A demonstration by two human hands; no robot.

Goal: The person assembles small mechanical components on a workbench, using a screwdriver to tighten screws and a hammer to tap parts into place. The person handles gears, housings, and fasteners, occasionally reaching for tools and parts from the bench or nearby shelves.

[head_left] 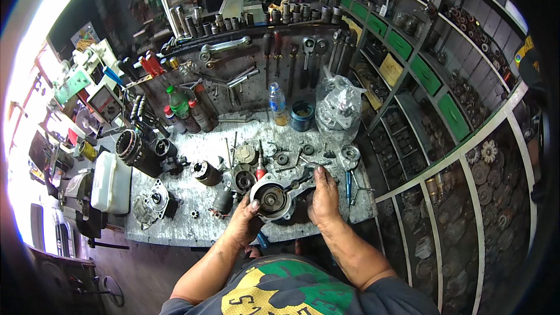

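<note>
A grey cast-metal housing [272, 198] with a round hollow and a side arm is held over the near edge of the bench [192, 236]. My left hand [246, 220] grips its left rim, thumb on the front face. My right hand [324, 197] is closed against its right side, with most fingers hidden behind. Just beyond the housing lie a red-handled screwdriver [260, 170] and an open round metal part [242, 177]. A blue-handled tool [348, 188] rests to the right of my right hand. Below the housing, a blue handle [262, 240] shows at the bench edge.
Motor cylinders [204, 172] and a gear cover [154, 201] lie on the left, beside a white jug [111, 184]. Bottles [181, 105], a dark blue can [302, 116] and a plastic-bagged part [338, 108] stand behind. Sockets [291, 14] line the back; a parts rack [431, 76] rises right.
</note>
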